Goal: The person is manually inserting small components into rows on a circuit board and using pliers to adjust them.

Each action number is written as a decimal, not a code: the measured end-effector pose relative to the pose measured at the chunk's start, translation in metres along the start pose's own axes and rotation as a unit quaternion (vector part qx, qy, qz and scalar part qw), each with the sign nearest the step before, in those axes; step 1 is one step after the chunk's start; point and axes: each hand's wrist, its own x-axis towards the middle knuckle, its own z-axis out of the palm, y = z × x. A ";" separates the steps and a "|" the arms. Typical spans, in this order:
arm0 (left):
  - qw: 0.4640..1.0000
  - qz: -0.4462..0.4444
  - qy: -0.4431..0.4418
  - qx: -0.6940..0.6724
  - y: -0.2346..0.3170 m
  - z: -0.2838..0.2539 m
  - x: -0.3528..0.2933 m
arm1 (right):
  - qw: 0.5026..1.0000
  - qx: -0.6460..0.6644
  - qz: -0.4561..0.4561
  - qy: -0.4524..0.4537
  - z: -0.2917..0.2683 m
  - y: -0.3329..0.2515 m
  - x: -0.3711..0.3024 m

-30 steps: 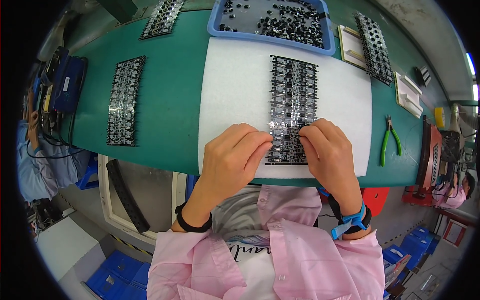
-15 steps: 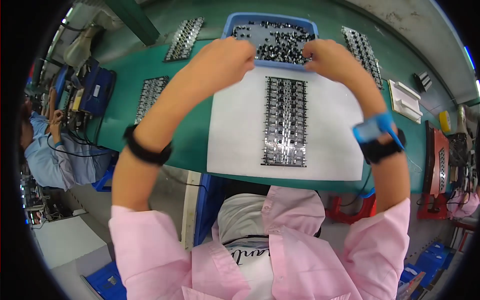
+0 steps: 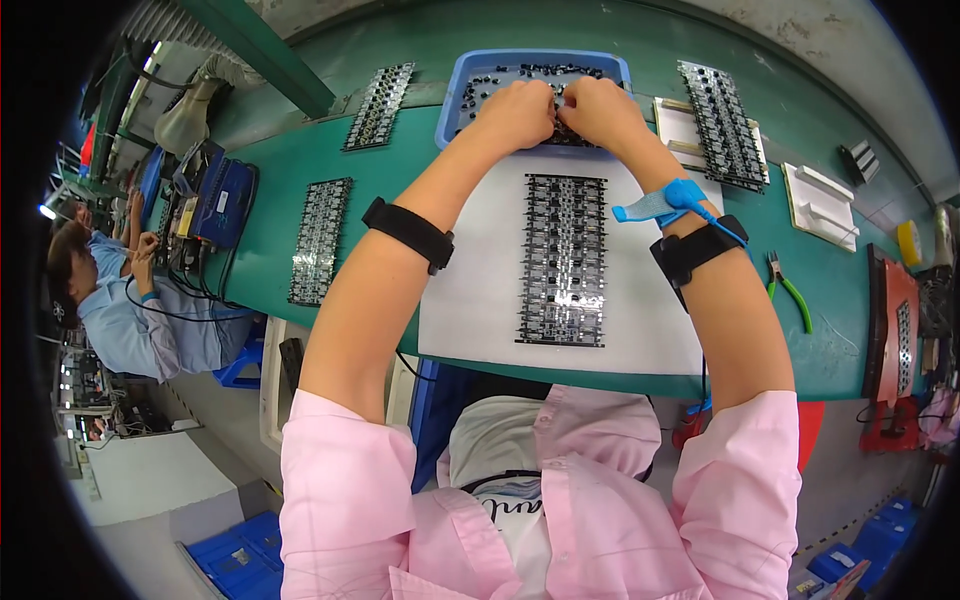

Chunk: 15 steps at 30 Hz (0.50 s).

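Note:
A blue tray [image 3: 448, 100] of small black electronic parts [image 3: 545, 71] stands at the far side of the bench. Both my hands are over its near half, close together with fingertips almost meeting. My left hand [image 3: 520, 112] has its fingers curled inward among the parts. Beside it my right hand [image 3: 600, 110] is curled in the same way, thumb and fingers pinched together. The hands themselves hide whatever is between the fingers. Nearer me, a panel of circuit boards [image 3: 564, 262] lies lengthwise on a white sheet [image 3: 460, 290], with dark parts along its rows.
More board panels lie left [image 3: 320, 240], far left [image 3: 380, 107] and right [image 3: 722, 125], the right one over a white holder [image 3: 680, 125]. Another white holder [image 3: 822, 205] and green-handled cutters [image 3: 790, 292] are at right. A blue-clad person [image 3: 150, 300] works at left.
My hands have come together over the tray from its two sides, the right moving left and the left moving right. The view has shifted, and the cutters now show beside my right forearm.

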 end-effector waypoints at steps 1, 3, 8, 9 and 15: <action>1.000 0.002 0.002 -0.009 -0.001 -0.001 -0.002 | 1.000 0.001 0.002 0.000 -0.001 0.002 0.000; 1.000 0.004 0.003 -0.018 0.002 -0.002 -0.005 | 0.999 0.032 -0.006 0.015 -0.005 0.003 0.001; 1.000 -0.001 -0.021 0.021 0.019 0.001 -0.010 | 0.993 0.104 0.053 0.037 -0.020 0.003 -0.005; 0.999 0.005 -0.015 0.029 0.021 0.002 -0.009 | 0.993 0.103 0.054 0.036 -0.025 0.005 -0.007; 0.995 0.061 0.072 0.035 0.002 0.014 -0.001 | 0.981 0.178 -0.044 0.064 -0.078 0.004 -0.035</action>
